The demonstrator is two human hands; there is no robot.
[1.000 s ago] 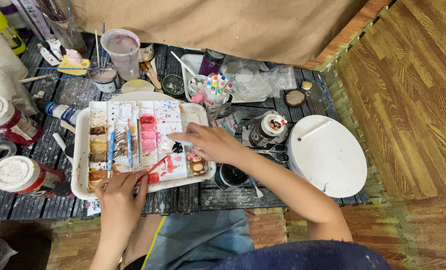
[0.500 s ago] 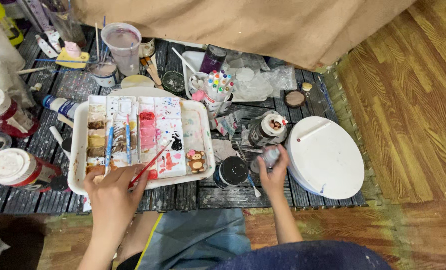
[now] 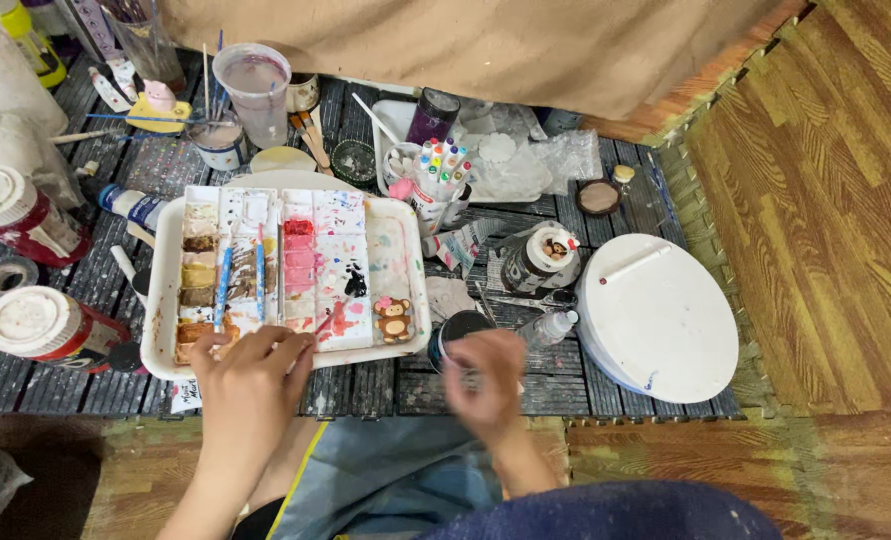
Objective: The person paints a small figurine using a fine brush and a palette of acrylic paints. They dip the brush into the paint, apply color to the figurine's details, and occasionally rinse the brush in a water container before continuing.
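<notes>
My left hand is at the near edge of a white paint tray and grips a thin red paintbrush. The brush tip rests on the paint-smeared mixing area. A small brown monkey figure lies in the tray's near right corner. My right hand is blurred by motion. It hovers over the table's front edge, just below a dark round jar. Whether it holds anything is not visible.
A round white board lies at the right. A small clear bottle, a cup of markers, a cup of murky water and two red-labelled jars crowd the dark slatted table. Wood-pattern mats lie to the right.
My right hand left the tray, reached right toward the small bottle, then drew back to the front edge by the dark jar. My left hand kept the brush in place.
</notes>
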